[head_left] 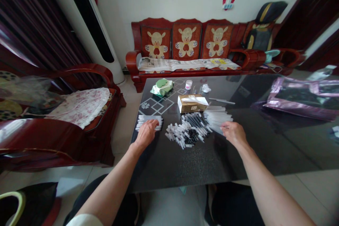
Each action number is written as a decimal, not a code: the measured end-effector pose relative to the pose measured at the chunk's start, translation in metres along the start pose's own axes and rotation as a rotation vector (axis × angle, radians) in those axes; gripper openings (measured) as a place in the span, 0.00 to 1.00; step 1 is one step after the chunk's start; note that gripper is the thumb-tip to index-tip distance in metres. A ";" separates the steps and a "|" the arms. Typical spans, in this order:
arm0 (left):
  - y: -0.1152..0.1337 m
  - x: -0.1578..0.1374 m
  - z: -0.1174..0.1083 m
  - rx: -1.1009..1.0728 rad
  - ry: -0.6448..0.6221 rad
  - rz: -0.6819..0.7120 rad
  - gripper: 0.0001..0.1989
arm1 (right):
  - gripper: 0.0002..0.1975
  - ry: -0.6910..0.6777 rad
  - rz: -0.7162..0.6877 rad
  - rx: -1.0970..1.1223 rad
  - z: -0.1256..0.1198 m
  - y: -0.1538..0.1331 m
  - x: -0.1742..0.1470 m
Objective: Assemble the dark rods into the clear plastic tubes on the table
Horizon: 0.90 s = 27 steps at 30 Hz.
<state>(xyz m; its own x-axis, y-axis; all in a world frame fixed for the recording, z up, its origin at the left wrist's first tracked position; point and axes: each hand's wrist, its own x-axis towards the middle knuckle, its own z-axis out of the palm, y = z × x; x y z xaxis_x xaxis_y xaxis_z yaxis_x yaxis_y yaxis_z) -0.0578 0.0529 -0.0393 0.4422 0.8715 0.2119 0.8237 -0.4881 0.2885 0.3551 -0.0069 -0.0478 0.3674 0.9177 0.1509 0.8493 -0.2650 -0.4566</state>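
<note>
My left hand [146, 133] lies palm down on a neat row of white pen-like tubes [148, 119] at the left of the black glass table [185, 162]. Over at a fanned stack of clear tubes [217, 116], my right hand [233, 132] has its fingertips on the stack's near edge. Between the hands lies a loose heap of small white and black pieces [186, 131], with dark thin refills [195, 120] behind it. Whether either hand pinches a piece cannot be seen.
A tan tissue box [191, 103] stands behind the heap. Farther back sit a green wipes pack [162, 87] and a small white jar [188, 84]. A purple foil bag [302, 99] lies at the right. A red wooden sofa [185, 47] and armchair [66, 113] flank the table.
</note>
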 end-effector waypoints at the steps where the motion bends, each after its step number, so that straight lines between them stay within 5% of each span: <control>1: 0.002 -0.001 0.000 -0.008 0.012 0.005 0.13 | 0.07 -0.013 -0.020 -0.078 0.001 0.004 0.001; 10: 0.019 -0.009 -0.008 -0.100 0.045 0.023 0.14 | 0.07 -0.085 -0.190 -0.489 0.014 -0.019 -0.007; 16: 0.033 -0.010 -0.009 -0.175 0.104 0.013 0.11 | 0.07 -0.056 -0.265 -0.498 0.009 -0.030 -0.010; 21: 0.055 -0.016 -0.014 -0.345 0.136 0.042 0.10 | 0.09 -0.018 -0.144 0.199 0.001 -0.051 -0.014; 27: 0.081 -0.025 -0.012 -0.659 0.037 0.009 0.08 | 0.13 -0.317 0.136 1.024 -0.005 -0.090 -0.039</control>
<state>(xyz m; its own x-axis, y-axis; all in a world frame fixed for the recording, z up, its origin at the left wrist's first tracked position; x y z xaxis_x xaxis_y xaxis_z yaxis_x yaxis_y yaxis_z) -0.0065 -0.0086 -0.0104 0.4259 0.8708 0.2457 0.4252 -0.4323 0.7952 0.2663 -0.0208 -0.0082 0.1949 0.9731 -0.1228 0.0347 -0.1320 -0.9906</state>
